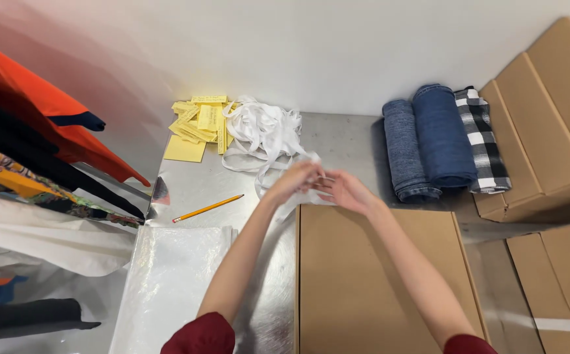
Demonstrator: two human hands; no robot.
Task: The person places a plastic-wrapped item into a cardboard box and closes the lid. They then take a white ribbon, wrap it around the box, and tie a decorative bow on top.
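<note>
My left hand (pixel 293 180) and my right hand (pixel 345 190) meet just beyond the far edge of a flat brown cardboard box (pixel 377 275). Both hands pinch a white fabric strip (pixel 318 183) that trails back to a loose heap of white strips (pixel 262 131) on the metal table (pixel 337 141). The fingers of both hands are closed on the strip, and part of it is hidden between them.
Yellow paper slips (pixel 200 121) lie at the back left, a yellow pencil (pixel 208 208) nearer. Clear plastic bags (pixel 170 282) lie front left. Rolled denim (pixel 426 137) and a checked cloth (pixel 485 137) sit right, beside stacked cardboard boxes (pixel 547 118). Garments (pixel 29 144) hang at left.
</note>
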